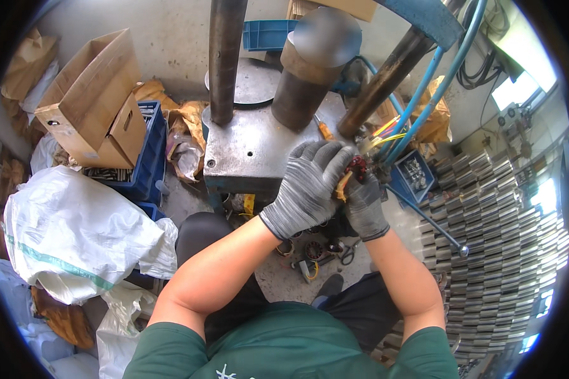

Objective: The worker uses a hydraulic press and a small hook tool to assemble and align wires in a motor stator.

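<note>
Both my hands wear grey knit gloves and meet at the right front corner of a grey metal press table [246,151]. My left hand [306,186] curls over a small motor stator [359,167] with dark red copper windings and yellow and orange wires. My right hand [365,208] grips the same part from below. The part is mostly hidden between my gloves. Rusty steel columns [224,57] rise from the press table just behind my hands.
A blue crate [148,158] with an open cardboard box [91,95] stands at left, next to a large white sack [76,234]. Stacks of grey metal pieces [487,240] fill the right. Blue hoses [423,88] run down beside a small blue bin [414,174]. Loose stators and pliers lie on the floor [316,252].
</note>
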{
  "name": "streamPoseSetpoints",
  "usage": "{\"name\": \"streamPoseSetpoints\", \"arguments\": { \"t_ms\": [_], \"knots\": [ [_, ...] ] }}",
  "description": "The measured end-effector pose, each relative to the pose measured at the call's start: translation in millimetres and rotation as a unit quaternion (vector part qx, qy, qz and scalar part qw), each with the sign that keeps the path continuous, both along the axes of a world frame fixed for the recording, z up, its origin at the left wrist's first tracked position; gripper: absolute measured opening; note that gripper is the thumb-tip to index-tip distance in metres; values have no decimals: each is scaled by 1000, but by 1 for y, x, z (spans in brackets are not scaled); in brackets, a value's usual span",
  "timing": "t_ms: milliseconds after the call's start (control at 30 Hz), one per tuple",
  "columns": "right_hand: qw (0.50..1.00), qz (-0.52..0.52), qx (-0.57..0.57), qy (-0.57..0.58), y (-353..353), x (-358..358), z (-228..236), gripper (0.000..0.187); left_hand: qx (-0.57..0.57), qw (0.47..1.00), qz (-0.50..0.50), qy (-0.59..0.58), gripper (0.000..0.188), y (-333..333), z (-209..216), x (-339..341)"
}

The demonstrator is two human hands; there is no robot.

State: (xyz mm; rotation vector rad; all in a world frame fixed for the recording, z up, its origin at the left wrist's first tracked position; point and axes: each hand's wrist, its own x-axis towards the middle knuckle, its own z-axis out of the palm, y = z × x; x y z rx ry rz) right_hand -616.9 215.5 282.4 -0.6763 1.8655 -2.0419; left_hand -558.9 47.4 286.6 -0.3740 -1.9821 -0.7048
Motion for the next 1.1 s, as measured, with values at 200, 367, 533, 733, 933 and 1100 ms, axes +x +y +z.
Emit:
{"name": "streamPoseSetpoints", "arguments": {
  "t_ms": [200,367,533,733,933,1100],
  "knots": [
    [988,-2,23,-155,-22,-14,38,53,193,976,-24,-97,79,-21,7,-8],
    [991,-34,109,-71,-6,-45,9,54,783,429,-450,4,44,-39,12,-30],
    [673,9,517,528,-8,-61,-49,40,718,601,-339,-94,53,-76,-14,-28],
    [890,-12,386,242,18,-107,-124,27,768,493,-396,-99,61,-71,-13,-27],
    [719,27,396,570,22,-71,-74,24,751,431,-494,-82,74,-65,-20,-31],
    [864,-112,188,454,18,-33,-31,15,754,370,-534,-95,76,-56,-12,-22]
  ]
}}
